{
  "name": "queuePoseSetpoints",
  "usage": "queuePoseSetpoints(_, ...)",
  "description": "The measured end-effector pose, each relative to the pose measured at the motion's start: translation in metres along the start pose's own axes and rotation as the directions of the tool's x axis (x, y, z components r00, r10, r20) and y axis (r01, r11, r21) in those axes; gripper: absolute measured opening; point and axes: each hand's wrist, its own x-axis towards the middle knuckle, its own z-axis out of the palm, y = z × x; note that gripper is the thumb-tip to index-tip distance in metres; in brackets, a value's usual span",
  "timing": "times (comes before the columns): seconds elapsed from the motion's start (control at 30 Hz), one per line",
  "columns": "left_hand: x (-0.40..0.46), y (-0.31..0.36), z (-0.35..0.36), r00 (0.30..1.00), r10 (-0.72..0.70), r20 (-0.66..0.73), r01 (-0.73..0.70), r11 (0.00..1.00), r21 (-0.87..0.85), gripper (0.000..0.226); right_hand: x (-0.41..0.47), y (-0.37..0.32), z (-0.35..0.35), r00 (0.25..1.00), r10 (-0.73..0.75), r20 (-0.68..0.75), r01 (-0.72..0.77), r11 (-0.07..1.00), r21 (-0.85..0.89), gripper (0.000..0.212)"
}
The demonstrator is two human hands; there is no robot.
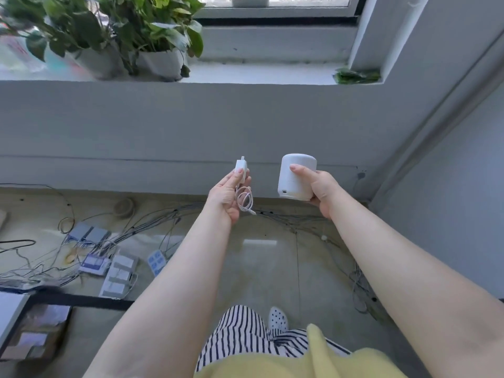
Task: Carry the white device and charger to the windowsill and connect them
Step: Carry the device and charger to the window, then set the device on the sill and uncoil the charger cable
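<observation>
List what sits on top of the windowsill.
On the windowsill: two potted plants at its left and a small green leafy clump at its right corner. The leaves cover whatever lies behind the pots.

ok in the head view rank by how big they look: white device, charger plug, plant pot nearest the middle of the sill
1. Plant pot, though it stands farther off, so truly bigger still.
2. White device, in the right hand.
3. Charger plug, in the left hand.

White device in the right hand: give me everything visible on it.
The white device is a small matte cylinder, plastic-looking, with a rounded top and a faint seam around the lower body. A small slot-shaped port sits low on its side, empty. The right hand holds it roughly upright in the air, thumb across the front, below the windowsill.
</observation>
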Motion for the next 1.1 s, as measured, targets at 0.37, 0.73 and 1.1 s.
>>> queuePoseSetpoints(0.37, 0.102, 0.08, 0.049, 0.999, 0.014, 0.047, -0.015, 1.0, 0.017, 0.039, 0.108, -0.077, 0.031, 1.0, -0.027, 0.008, 0.026, 0.998, 0.056, 0.038)
queuePoseSetpoints(0.73, 0.218, 0.194, 0.115, 0.978, 0.001, 0.21, -0.013, 0.998, 0.057, 0.043, 0.217, -0.176, 0.067, 0.99, -0.122, -0.067, 0.132, 0.978, 0.163, 0.041)
queuePoseSetpoints(1.1, 0.286, 0.238, 0.147, 0.988, 0.056, 0.142, -0.052, 0.998, -0.029, 0.046, 0.287, -0.223, 0.094, 0.935, -0.301, -0.19, 0.327, 0.937, 0.126, 0.053)
